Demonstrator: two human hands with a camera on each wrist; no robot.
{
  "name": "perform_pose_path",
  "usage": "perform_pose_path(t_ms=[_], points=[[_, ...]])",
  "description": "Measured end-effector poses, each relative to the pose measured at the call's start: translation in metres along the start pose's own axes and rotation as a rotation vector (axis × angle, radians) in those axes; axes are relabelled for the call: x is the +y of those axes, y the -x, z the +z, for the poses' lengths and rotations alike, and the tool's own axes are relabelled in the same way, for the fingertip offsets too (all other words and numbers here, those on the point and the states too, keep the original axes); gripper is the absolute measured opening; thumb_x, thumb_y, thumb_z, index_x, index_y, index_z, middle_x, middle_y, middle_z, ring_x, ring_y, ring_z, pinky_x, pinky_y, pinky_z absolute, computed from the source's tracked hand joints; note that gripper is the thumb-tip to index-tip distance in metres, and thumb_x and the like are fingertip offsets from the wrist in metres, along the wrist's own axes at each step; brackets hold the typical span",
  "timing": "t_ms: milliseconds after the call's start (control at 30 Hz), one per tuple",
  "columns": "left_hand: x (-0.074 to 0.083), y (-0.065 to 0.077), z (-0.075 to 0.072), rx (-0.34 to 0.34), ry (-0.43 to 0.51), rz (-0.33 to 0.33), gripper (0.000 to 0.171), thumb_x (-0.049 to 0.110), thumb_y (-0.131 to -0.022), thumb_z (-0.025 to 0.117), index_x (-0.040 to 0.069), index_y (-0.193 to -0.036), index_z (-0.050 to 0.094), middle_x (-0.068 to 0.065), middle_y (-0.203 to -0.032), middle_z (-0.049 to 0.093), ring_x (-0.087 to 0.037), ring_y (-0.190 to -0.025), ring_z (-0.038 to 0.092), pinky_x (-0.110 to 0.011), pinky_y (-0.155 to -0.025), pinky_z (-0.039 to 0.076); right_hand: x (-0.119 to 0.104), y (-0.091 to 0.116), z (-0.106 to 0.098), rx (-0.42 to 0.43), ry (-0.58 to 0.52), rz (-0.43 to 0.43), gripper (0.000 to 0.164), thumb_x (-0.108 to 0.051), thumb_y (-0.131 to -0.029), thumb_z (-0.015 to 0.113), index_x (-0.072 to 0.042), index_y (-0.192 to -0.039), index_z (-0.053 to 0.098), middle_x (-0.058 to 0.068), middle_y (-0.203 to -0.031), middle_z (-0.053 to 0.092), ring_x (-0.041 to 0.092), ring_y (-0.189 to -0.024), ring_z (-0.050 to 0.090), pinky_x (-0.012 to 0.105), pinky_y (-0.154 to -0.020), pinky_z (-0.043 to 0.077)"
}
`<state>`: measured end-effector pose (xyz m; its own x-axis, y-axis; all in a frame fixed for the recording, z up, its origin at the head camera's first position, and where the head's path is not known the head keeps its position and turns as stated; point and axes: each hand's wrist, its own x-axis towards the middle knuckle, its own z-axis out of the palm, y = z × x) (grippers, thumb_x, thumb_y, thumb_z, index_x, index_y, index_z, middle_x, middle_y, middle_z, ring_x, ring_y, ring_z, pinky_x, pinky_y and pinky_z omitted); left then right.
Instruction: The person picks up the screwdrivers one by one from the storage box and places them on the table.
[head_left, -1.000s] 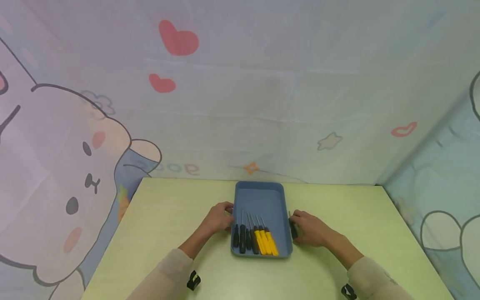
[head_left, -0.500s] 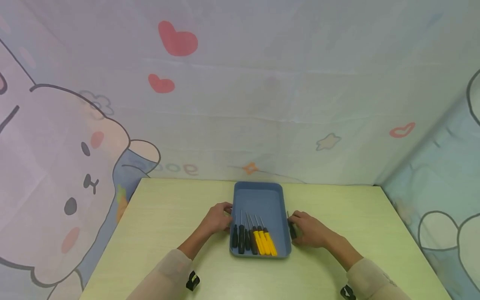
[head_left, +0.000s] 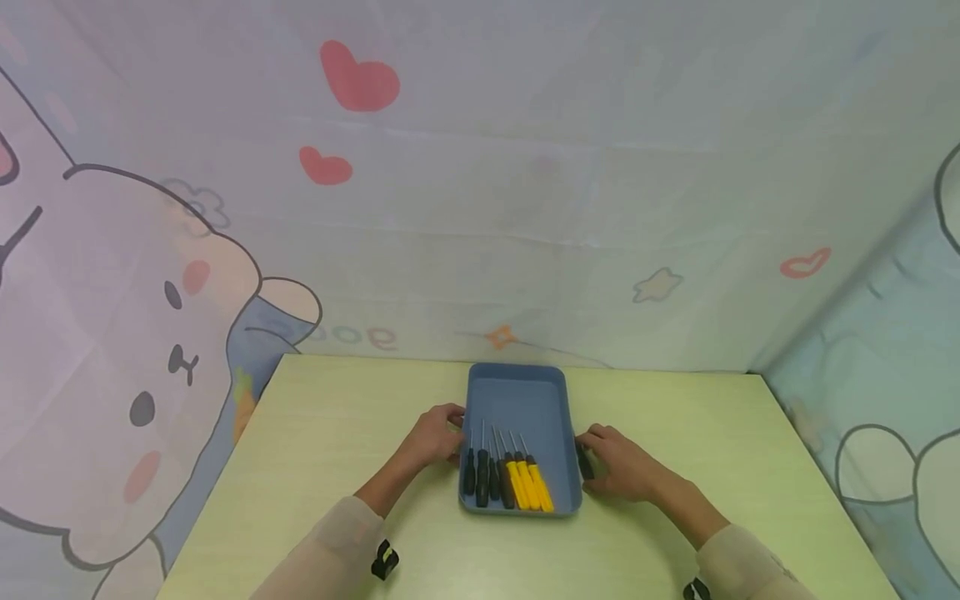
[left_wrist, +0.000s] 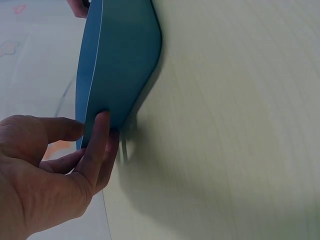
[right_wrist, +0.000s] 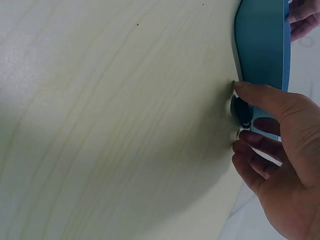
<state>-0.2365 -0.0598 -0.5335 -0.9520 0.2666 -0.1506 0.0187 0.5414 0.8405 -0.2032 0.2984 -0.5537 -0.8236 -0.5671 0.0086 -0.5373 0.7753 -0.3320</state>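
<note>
A blue tray [head_left: 519, 392] stands on the table, with several screwdrivers lying side by side in its near half. Some have black handles [head_left: 482, 479], others yellow handles [head_left: 534, 485]. My left hand [head_left: 433, 435] pinches the tray's left wall; in the left wrist view its thumb is at the rim and its fingers press the outer side. My right hand [head_left: 621, 462] is just outside the right wall, thumb and fingers curled around a black-handled screwdriver [right_wrist: 242, 111]. Its handle shows between thumb and fingers, close against the tray; its shaft is mostly hidden by the fingers.
The pale wooden table [head_left: 345, 387] ends at a cloth backdrop [head_left: 480, 208] printed with hearts and a cartoon animal. The tray's far end is near the table's back edge. Black straps [head_left: 386, 560] hang near the sleeves.
My right hand has shifted slightly, and the tip of the screwdriver's shaft, visible before, is now hidden behind the fingers. The left hand and the tray keep their places.
</note>
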Motion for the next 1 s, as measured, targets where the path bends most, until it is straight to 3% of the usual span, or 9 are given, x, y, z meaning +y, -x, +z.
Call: perform_pose_path(t_ms=[367, 1000], points=[[0.000, -0.001, -0.001, 0.002, -0.006, -0.006, 0.056, -0.004, -0.085, 0.061, -0.011, -0.141, 0.058, -0.026, -0.124, 0.069, -0.022, -0.080, 0.073, -0.033, -0.066, 0.063, -0.009, 0.000, -0.015, 0.016, 0.016, -0.019, 0.066, -0.024, -0.081, 0.092, 0.003, -0.134, 0.065, 0.012, -0.124, 0.063, 0.030, -0.111, 0.061, 0.050, -0.098, 0.054], [-0.001, -0.001, 0.000, -0.007, 0.019, -0.005, 0.056, -0.005, -0.087, 0.060, -0.013, -0.142, 0.055, -0.027, -0.125, 0.068, -0.026, -0.073, 0.075, -0.034, -0.062, 0.063, -0.032, -0.010, -0.044, -0.022, 0.039, 0.015, 0.073, -0.028, -0.088, 0.089, 0.000, -0.147, 0.057, 0.016, -0.143, 0.057, 0.035, -0.129, 0.055, 0.052, -0.107, 0.051]])
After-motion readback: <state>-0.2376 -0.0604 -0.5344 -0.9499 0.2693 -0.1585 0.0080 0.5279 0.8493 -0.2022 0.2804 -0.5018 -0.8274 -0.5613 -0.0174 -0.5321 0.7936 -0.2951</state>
